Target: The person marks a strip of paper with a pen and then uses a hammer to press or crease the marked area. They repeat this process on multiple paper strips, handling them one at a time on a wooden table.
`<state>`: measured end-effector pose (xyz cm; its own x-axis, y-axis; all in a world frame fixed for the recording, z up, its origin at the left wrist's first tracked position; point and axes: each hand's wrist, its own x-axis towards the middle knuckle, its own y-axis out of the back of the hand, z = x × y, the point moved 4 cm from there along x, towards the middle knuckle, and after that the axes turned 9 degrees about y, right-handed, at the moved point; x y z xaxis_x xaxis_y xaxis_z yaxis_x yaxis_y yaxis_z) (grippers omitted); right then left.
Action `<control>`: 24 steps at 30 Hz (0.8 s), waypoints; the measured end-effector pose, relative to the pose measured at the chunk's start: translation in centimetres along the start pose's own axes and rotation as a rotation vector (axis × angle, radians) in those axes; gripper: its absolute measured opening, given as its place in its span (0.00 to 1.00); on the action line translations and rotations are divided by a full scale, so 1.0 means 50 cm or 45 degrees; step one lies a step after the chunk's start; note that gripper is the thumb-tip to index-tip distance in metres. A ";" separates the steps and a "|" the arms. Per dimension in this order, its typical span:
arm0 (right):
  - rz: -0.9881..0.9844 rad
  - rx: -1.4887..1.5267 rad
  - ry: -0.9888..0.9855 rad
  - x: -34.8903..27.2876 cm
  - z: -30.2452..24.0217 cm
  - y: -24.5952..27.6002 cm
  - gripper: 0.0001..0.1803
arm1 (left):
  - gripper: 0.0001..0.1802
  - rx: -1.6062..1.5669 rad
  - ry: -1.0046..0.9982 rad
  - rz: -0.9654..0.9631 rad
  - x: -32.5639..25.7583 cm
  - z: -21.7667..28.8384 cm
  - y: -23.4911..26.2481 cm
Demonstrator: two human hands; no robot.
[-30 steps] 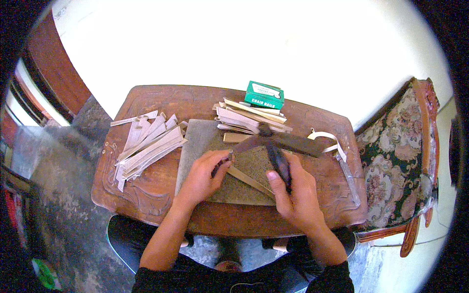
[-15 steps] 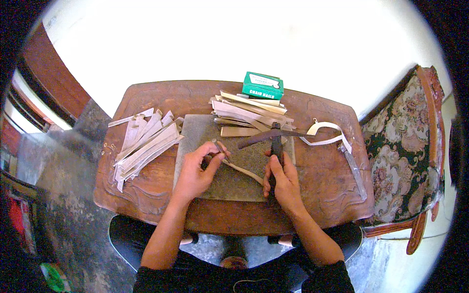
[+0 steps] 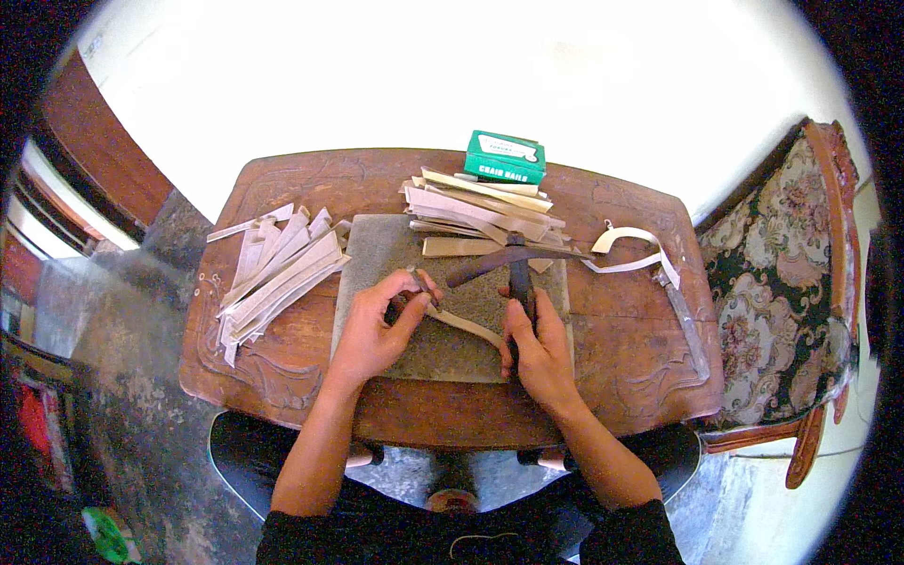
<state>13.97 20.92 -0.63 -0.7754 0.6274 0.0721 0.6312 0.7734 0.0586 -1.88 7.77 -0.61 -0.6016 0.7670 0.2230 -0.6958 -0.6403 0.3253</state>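
My left hand is closed, thumb and fingers pinching one end of a narrow beige strip over the grey slab. From there the strip slants down toward my right hand, which is wrapped round the dark handle of a hammer. The hammer's long, tapering head lies crosswise above the slab, its left end near my left fingertips. Whether my right fingers also touch the strip's far end is hard to see. Any small nail in the left pinch is hidden.
A pile of pale strips lies at the left, another stack behind the slab. A green box stands at the back of the wooden table. At right are a curled strip and a grey flat bar; beyond is a flowered chair.
My right hand and the hammer have shifted a little to the left, bringing the hammer head nearer my left hand. The left hand keeps its pinch on the strip.
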 end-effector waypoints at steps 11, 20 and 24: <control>-0.008 -0.180 0.037 -0.002 0.008 -0.001 0.15 | 0.07 0.100 -0.006 0.005 -0.003 0.011 0.001; 0.000 -0.221 0.096 0.001 0.017 0.002 0.17 | 0.09 0.092 0.019 -0.034 -0.004 0.008 0.002; -0.005 -0.198 0.063 -0.001 0.012 0.000 0.17 | 0.09 0.118 -0.052 -0.007 -0.004 0.007 0.001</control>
<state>13.99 20.93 -1.25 -0.7786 0.6159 0.1200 0.6262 0.7502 0.2121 -1.63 7.58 -0.30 -0.5802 0.7727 0.2574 -0.6586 -0.6311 0.4098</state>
